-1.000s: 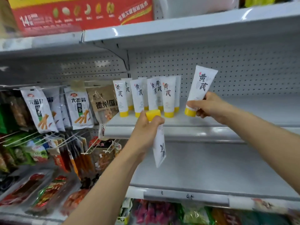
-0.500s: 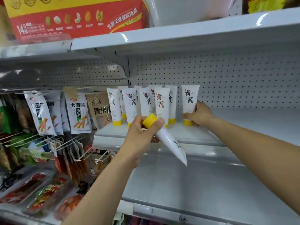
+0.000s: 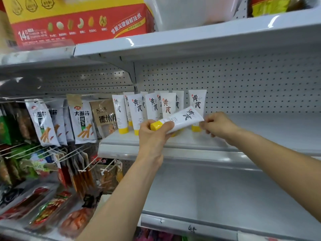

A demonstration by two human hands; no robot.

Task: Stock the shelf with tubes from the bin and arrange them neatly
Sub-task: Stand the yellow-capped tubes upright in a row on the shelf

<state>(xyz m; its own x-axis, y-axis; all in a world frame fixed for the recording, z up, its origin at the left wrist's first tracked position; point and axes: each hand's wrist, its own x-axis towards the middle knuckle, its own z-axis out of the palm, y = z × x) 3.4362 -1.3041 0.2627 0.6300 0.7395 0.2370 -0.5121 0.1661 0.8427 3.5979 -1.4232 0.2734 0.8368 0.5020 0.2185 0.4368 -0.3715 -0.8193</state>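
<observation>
From the head view, the left hand (image 3: 153,134) is closed around the yellow-capped end of a white tube (image 3: 180,121), which lies tilted, cap low toward the left and crimped end up toward the right. The right hand (image 3: 216,125) meets that crimped end with loosely curled fingertips; whether it pinches the tube or only touches it I cannot tell. Just behind both hands, a row of tubes (image 3: 137,110) stands cap-down on the shelf (image 3: 173,150), with the end tube (image 3: 197,105) directly behind the right hand's fingertips.

To do this step well, I judge the tube should be turned upright with the cap down, its label facing out, and set in the bare space just right of the end tube, level with the front line. A careless swing could topple the standing neighbours, since they balance on narrow caps.

The tubes carry two large brush-style characters reading 黄芪; the small print is unreadable. Left of the left hand hang snack packets (image 3: 81,122) marked 大面筋 and 辣条, and a brown one starting 德州. Above, a red carton (image 3: 78,25) shows "14". Below the right arm a price strip (image 3: 191,228) bears handwritten "4.5"
</observation>
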